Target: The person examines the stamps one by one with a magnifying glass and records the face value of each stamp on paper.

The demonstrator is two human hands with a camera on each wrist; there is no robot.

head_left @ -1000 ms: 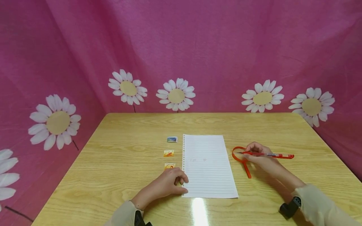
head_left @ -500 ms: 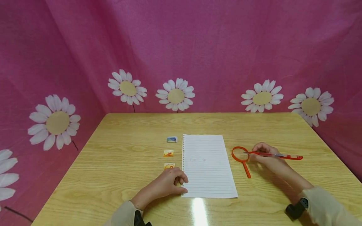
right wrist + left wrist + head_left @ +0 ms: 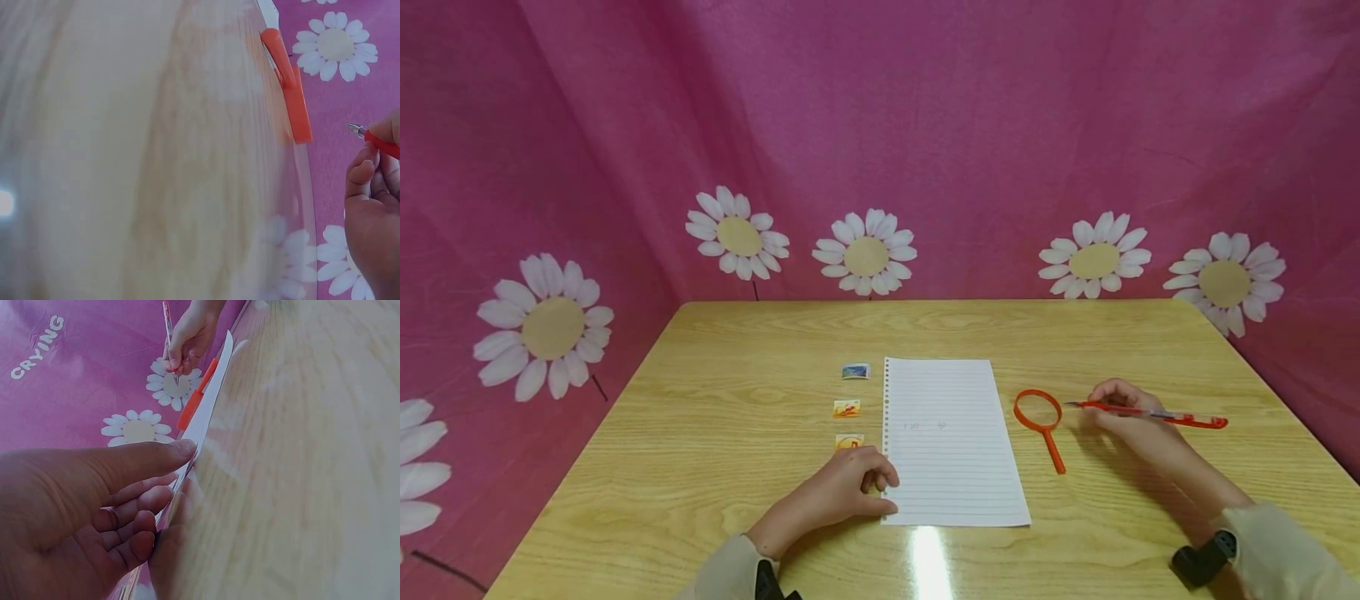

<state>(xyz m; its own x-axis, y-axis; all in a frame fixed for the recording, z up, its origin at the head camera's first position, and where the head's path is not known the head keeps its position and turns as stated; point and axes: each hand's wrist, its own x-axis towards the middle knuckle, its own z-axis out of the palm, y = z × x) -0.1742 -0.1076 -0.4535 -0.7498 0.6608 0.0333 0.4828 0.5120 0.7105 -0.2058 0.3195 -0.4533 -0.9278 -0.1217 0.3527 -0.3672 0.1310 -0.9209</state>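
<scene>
My left hand (image 3: 850, 485) rests at the lower left edge of a lined sheet of paper (image 3: 958, 471), its thumb on the sheet and its fingers loosely bent, as the left wrist view also shows. Small faint handwriting stands mid-page. In my right hand (image 3: 1138, 429) a red pen (image 3: 1198, 420) is pinched between thumb and fingers, its tip pointing left. The right wrist view shows the bare metal pen tip (image 3: 355, 129). Between sheet and right hand lies a red-orange magnifying glass (image 3: 1054, 451), apart from the pen.
Left of the sheet, three small picture stamps or cards line up: a blue one (image 3: 856, 372), a yellow-red one (image 3: 847, 408), and another yellow one (image 3: 850, 441) just beyond the left hand. The wooden table (image 3: 715, 433) ends at a pink curtain (image 3: 970, 150) with daisies.
My right hand has drawn off to the right with the pen, from over the magnifying glass to beside it. The left hand and the sheet have stayed put.
</scene>
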